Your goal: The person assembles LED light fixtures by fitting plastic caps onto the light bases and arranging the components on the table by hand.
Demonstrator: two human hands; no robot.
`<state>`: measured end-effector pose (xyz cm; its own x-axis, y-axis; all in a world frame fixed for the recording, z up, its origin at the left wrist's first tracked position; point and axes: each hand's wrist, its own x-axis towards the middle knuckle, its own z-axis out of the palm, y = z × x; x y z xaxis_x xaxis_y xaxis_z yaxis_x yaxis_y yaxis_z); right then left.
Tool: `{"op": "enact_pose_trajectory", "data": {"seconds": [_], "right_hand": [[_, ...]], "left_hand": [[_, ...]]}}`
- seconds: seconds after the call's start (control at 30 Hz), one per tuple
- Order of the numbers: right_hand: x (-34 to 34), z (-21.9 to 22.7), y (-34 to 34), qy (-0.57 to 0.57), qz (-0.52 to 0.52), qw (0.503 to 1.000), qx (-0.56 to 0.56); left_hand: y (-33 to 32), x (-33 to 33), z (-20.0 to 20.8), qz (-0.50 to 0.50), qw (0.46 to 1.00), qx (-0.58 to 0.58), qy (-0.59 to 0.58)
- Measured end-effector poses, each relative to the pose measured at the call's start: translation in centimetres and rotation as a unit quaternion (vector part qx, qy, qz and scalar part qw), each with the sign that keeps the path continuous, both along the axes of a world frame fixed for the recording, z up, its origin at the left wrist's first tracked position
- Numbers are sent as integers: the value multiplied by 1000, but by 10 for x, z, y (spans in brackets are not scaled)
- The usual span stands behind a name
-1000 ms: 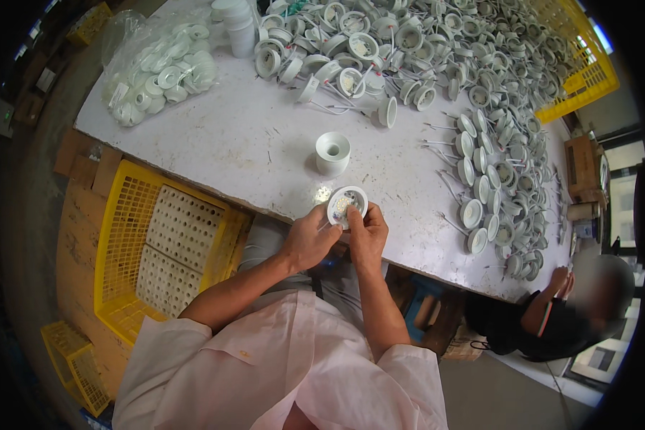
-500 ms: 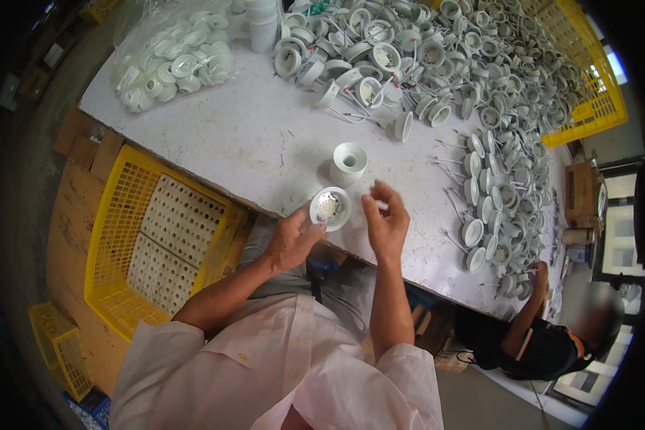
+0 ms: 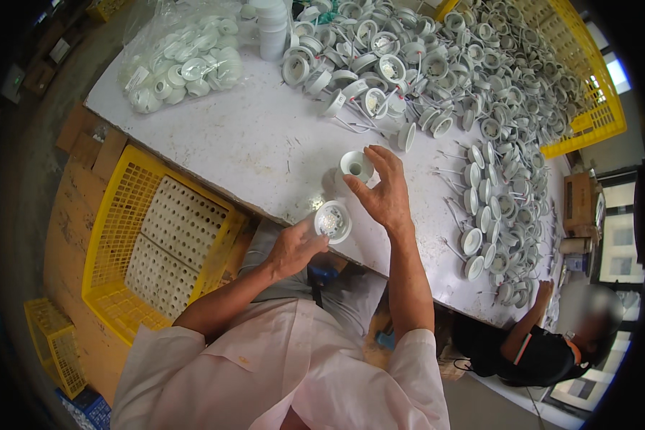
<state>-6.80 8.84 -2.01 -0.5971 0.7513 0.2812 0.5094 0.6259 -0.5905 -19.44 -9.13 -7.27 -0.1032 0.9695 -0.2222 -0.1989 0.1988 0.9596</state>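
My left hand (image 3: 294, 251) holds a round white downlight housing (image 3: 346, 233) by its rim, just over the table's near edge. The open face is turned up and shows a pale LED board (image 3: 330, 219) inside. Beyond it, a short white cylindrical cup (image 3: 351, 162) with a round hole in its middle stands upright on the table. My right hand (image 3: 387, 190) has its thumb on the cup's near side and its fingers at the right rim, closed round it.
Many white light housings with wires (image 3: 380, 64) heap across the white table (image 3: 229, 143). At the back left are a clear bag of white covers (image 3: 183, 72) and a stack of white cups (image 3: 271, 32). A yellow crate (image 3: 111, 251) stands left below; a co-worker (image 3: 534, 351) sits at the right.
My right hand has moved forward and left from beside the housing onto the white cup. My left hand keeps its hold on the housing, which has shifted slightly nearer to me.
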Motion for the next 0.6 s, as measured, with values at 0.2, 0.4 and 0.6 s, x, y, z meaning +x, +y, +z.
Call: {"op": "enact_pose_trajectory", "data": {"seconds": [0.2, 0.4, 0.6], "right_hand": [[9, 1, -7, 123, -18, 992, -25], [45, -2, -50, 195, 12, 977, -83], [49, -9, -77, 129, 35, 985, -112]], "left_hand": [[4, 1, 7, 4, 999, -10, -42], [13, 5, 5, 8, 995, 36, -91], [17, 18, 6, 10, 993, 79, -83]]}}
